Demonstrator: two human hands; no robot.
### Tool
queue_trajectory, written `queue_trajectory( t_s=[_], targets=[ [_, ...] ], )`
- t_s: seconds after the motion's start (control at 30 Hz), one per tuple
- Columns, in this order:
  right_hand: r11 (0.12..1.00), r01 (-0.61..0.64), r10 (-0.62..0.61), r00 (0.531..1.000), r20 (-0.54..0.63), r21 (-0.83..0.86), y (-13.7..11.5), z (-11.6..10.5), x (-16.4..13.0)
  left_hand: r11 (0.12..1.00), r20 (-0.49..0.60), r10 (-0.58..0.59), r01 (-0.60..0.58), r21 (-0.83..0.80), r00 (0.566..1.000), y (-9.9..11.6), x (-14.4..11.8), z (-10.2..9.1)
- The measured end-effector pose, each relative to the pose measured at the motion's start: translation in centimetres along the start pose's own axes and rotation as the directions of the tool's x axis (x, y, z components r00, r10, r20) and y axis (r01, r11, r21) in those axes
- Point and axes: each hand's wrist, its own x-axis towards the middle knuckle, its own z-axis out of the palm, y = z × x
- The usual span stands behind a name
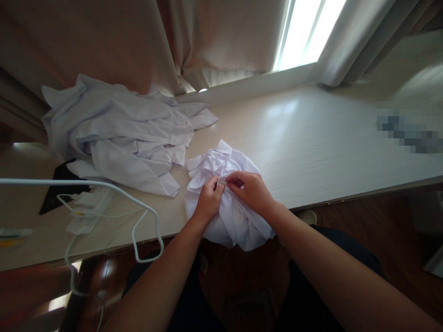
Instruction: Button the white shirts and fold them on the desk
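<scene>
Leftward on the table [311, 138], a heap of white clothes [121, 120] lies near a power strip [88, 214], and a thick white cable [114, 186] loops beside the left arm [166, 272]. Beneath both hands, the shirt [237, 226] droops over the table's edge; left hand [208, 200] and right hand [252, 189] pinch its cloth, fingertips close together. It is white, bunched and creased, one button [229, 165] showing.

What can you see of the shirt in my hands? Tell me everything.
The shirt is white, of thin-looking cloth, with a collar at its far end and a small round button nearer you. It lies bunched and creased on the table, its near part hanging over the edge. Your left hand and right hand pinch it near its middle.
</scene>
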Motion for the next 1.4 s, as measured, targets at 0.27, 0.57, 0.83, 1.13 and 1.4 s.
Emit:
queue_trajectory(
  t_s=[0.27,0.57,0.83,1.13,1.4],
  targets=[
    [0.994,-0.051,0.051,0.999,0.0,0.097,0.17,-0.17,0.05,1.0,0.009,0.0,0.001,-0.026,1.0,-0.16,0.09,0.07],
    [0.993,-0.062,0.061,0.998,0.007,0.105,0.17,-0.5,0.26,0.98,0.063,-0.097,0.106,-0.169,0.993,-0.5,0.2,-0.18],
    [0.995,-0.071,0.073,0.997,-0.024,0.069,0.14,-0.47,0.34,0.97,0.088,-0.094,0.111,-0.218,0.992,-0.13,0.0,-0.23],
    [0.994,-0.05,0.051,0.999,-0.005,0.095,0.24,-0.8,0.44,0.949,0.138,-0.093,0.129,-0.286,0.986,-0.31,-0.04,-0.49],
    [0.992,-0.066,0.068,0.998,-0.014,0.11,0.0,-1.0,0.56,0.927,0.169,-0.086,0.141,-0.346,0.982,-0.51,0.0,-0.51]
  ],
)
